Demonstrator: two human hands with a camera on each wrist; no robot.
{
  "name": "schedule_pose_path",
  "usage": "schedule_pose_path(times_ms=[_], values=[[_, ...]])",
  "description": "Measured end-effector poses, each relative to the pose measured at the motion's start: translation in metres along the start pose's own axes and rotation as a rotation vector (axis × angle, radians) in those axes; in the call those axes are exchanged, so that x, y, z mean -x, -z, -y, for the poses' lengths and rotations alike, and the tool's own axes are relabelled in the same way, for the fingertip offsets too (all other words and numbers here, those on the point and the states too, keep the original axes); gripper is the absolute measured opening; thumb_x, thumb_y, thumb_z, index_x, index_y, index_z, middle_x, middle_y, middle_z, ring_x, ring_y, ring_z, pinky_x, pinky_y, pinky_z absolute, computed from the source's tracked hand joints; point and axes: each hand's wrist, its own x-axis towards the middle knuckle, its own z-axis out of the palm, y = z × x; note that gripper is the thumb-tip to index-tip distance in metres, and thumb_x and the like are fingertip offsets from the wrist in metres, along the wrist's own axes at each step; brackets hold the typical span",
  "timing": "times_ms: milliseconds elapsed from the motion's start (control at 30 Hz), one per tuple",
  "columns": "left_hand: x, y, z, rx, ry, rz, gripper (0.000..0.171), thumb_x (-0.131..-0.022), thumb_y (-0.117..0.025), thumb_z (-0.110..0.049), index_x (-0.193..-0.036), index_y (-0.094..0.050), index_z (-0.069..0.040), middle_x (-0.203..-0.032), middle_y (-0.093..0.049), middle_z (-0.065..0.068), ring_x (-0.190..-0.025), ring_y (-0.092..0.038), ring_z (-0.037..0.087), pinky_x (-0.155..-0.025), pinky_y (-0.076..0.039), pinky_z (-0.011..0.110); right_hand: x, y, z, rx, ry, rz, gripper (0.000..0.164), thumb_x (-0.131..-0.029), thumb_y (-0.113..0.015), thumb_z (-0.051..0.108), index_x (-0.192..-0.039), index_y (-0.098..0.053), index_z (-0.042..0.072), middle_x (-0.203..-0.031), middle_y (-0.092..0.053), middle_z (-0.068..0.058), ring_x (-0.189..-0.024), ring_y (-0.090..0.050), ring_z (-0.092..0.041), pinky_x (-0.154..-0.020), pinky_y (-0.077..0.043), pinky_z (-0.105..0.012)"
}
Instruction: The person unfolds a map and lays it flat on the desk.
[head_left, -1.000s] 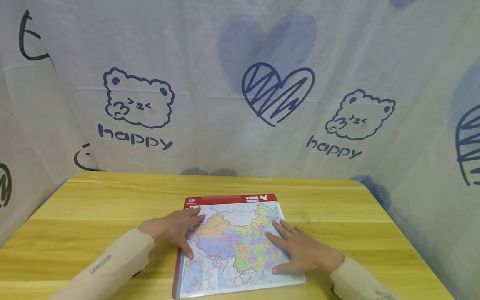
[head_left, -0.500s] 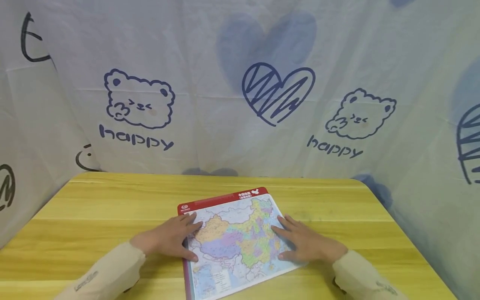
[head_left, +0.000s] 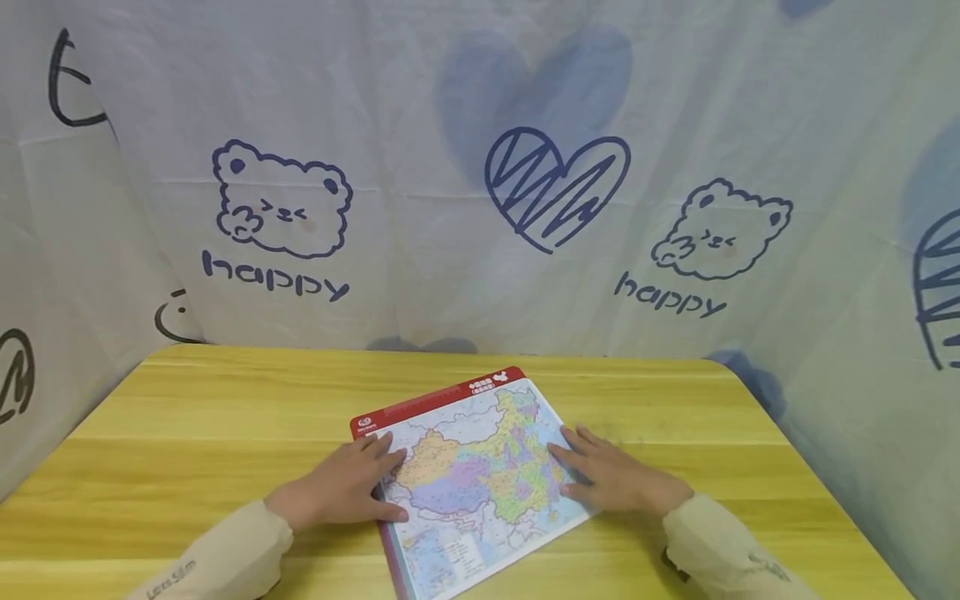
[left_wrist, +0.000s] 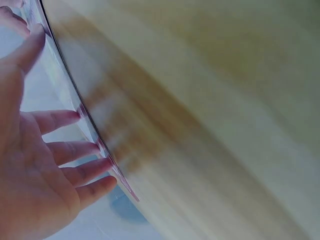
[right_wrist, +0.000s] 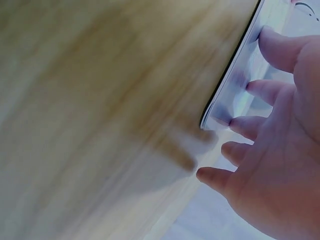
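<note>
A flat map board (head_left: 480,467) with a red top strip and a coloured map of China lies face up on the table, turned at an angle with its top right corner farthest away. My left hand (head_left: 345,483) rests on its left edge, fingers spread and the thumb nearer me. On the opposite edge, the fingertips of my right hand (head_left: 618,475) touch the map's right margin. The left wrist view shows the left fingers extended along the thin board (left_wrist: 67,82). In the right wrist view, the outer fingers of the right hand (right_wrist: 280,130) extend past the board's corner (right_wrist: 220,110).
The yellow wood-grain table (head_left: 247,400) reaches out on all sides of the board. Behind it hangs a pale cloth (head_left: 420,275) printed with bears, hearts and lettering, and the same cloth closes in the left and right sides.
The map board has turned counterclockwise under both hands, its top right corner shifting away and left, its bottom edge swinging right. Both hands stay at its sides, having shifted slightly.
</note>
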Motion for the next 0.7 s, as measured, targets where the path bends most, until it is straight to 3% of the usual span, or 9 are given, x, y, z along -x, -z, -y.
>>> schedule_pose_path(times_ms=[200, 467, 700], values=[[0.006, 0.002, -0.001, -0.001, -0.022, 0.01, 0.084, -0.082, -0.068, -0.057, -0.139, -0.049, 0.002, -0.145, -0.037, 0.029, -0.133, -0.032, 0.048, -0.105, -0.026, 0.063, -0.001, 0.001, -0.003, -0.018, -0.008, -0.001, 0.06, -0.099, -0.052, 0.037, -0.147, -0.039, 0.002, -0.155, -0.02, -0.026, -0.14, -0.012, -0.049, -0.11, -0.017, -0.062], [0.0, 0.005, 0.012, -0.02, -0.112, -0.097, 0.068, -0.084, -0.072, -0.045, -0.13, -0.056, 0.002, -0.132, -0.051, 0.025, -0.121, -0.046, 0.044, -0.098, -0.038, 0.06, 0.004, -0.002, 0.004, -0.06, -0.045, -0.061, 0.06, -0.099, -0.053, 0.037, -0.144, -0.042, -0.001, -0.152, -0.023, -0.03, -0.14, -0.014, -0.05, -0.11, -0.017, -0.062], [-0.013, 0.015, 0.034, 0.076, -0.02, -0.113, 0.083, -0.082, -0.073, -0.048, -0.145, -0.042, -0.003, -0.147, -0.039, 0.018, -0.132, -0.035, 0.04, -0.105, -0.033, 0.058, 0.017, -0.006, 0.023, -0.11, -0.034, -0.176, 0.057, -0.096, -0.06, 0.033, -0.136, -0.05, -0.006, -0.139, -0.037, -0.038, -0.129, -0.033, -0.054, -0.102, -0.03, -0.065]])
